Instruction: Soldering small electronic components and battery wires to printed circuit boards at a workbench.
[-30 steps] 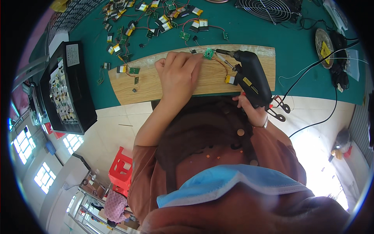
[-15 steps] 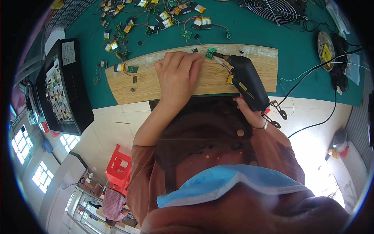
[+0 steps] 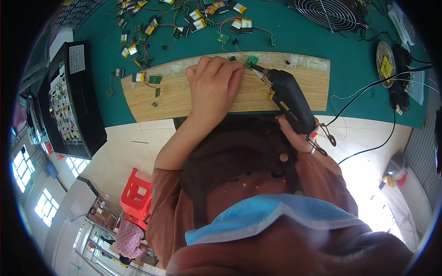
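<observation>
A black soldering gun (image 3: pixel 293 102) is gripped by its handle in my right hand (image 3: pixel 297 137), most of whose fingers are hidden behind it. Its tip reaches the lower edge of a small green circuit board (image 3: pixel 252 60) at the far edge of a wooden board (image 3: pixel 172 102). My left hand (image 3: pixel 212 85) rests over the wood with its fingers curled and closed, fingertips just left of the circuit board. What they pinch, if anything, is hidden. Left of this hand lie a small silver battery (image 3: pixel 138 77) and another green circuit board (image 3: pixel 154 80).
Several wired batteries (image 3: pixel 197 24) and boards are scattered over the green mat (image 3: pixel 294 43). A black bin (image 3: pixel 85 96) of small parts stands left. At the right are a fan with a wire guard (image 3: pixel 328 14), a dish with yellow sponge (image 3: pixel 386 67) and a black cable (image 3: pixel 352 102).
The whole view has shifted slightly. My left fingertips and the soldering gun's tip have barely moved beside the circuit board; both hands keep their grips.
</observation>
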{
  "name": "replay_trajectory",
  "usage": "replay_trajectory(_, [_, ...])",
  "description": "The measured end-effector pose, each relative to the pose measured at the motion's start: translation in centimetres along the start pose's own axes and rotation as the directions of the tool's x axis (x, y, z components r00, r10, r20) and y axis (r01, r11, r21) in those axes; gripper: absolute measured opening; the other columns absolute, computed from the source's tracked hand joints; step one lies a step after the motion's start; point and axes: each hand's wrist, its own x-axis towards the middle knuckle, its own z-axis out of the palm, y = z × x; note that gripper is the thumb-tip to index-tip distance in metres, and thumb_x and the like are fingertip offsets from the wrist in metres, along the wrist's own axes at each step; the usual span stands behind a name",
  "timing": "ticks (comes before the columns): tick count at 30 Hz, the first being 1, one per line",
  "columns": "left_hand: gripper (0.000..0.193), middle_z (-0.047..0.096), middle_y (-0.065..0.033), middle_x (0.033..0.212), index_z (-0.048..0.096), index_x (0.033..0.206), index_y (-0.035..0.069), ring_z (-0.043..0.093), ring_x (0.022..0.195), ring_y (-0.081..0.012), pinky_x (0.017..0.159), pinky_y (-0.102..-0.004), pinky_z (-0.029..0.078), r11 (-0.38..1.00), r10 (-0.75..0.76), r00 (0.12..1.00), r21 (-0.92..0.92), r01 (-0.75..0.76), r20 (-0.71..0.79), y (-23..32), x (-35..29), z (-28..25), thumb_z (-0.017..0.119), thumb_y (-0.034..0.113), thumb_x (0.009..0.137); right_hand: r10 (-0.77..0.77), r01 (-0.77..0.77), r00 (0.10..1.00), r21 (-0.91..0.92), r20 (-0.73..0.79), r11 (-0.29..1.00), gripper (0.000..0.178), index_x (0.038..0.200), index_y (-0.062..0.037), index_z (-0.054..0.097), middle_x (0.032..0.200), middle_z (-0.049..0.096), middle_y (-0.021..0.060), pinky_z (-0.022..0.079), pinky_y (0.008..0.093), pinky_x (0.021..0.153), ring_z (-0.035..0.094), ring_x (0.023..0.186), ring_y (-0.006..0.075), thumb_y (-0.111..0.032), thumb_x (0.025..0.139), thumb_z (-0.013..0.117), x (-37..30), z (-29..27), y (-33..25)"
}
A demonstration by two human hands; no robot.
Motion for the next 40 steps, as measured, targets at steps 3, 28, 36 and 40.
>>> replay_trajectory(3, [0.010, 0.064, 0.0037, 0.082, 0.069, 0.085, 0.015, 0.057, 0.078, -0.0161, 0.068, -0.0333, 0.033, 1.000, -0.010, 1.000, -0.015, 0.010, -0.007, 0.0, 0.0, 0.1, 0.075, 0.013, 0.077, -0.045, 0.045, 0.999, -0.041, 0.002, 0.998, 0.038, 0.108, -0.0068, 0.061, 0.091, 0.067, 0.0105, 0.053, 0.0361, 0.072, 0.068, 0.083, 0.0255, -0.018, 0.075, 0.077, 0.0, -0.1, -0.2])
replay_trajectory(28, [0.008, 0.062, 0.0021, 0.078, 0.068, 0.082, 0.014, 0.055, 0.079, -0.0174, 0.070, -0.0349, 0.033, 1.000, -0.022, 0.999, 0.006, 0.022, 0.029, -0.1, 0.4, 0.0, 0.073, 0.016, 0.076, -0.084, 0.086, 0.996, -0.071, 0.033, 0.994, 0.039, 0.111, -0.0064, 0.061, 0.093, 0.068, 0.0103, 0.053, 0.0347, 0.076, 0.068, 0.085, 0.0248, -0.016, 0.076, 0.076, 0.0, -0.8, -3.2])
replay_trajectory(36, [0.008, 0.061, 0.0025, 0.078, 0.068, 0.082, 0.014, 0.055, 0.078, -0.0175, 0.070, -0.0352, 0.033, 1.000, -0.024, 0.999, 0.007, 0.024, 0.032, 0.0, 0.4, -0.1, 0.073, 0.016, 0.076, -0.016, 0.016, 1.000, -0.004, -0.006, 1.000, 0.037, 0.109, -0.0047, 0.062, 0.087, 0.068, 0.0088, 0.052, 0.0312, 0.072, 0.067, 0.080, 0.0196, -0.015, 0.076, 0.076, -0.1, 0.1, -0.4])
replay_trajectory(40, [0.007, 0.062, 0.0025, 0.078, 0.068, 0.082, 0.015, 0.055, 0.079, -0.0175, 0.071, -0.0355, 0.033, 1.000, -0.027, 0.999, 0.006, 0.027, 0.033, 0.0, 0.4, 0.0, 0.073, 0.016, 0.076, 0.036, -0.038, 0.999, 0.133, 0.014, 0.990, 0.038, 0.112, -0.0050, 0.062, 0.091, 0.069, 0.0081, 0.052, 0.0304, 0.072, 0.067, 0.080, 0.0185, -0.015, 0.078, 0.076, -0.2, 0.2, 1.1])
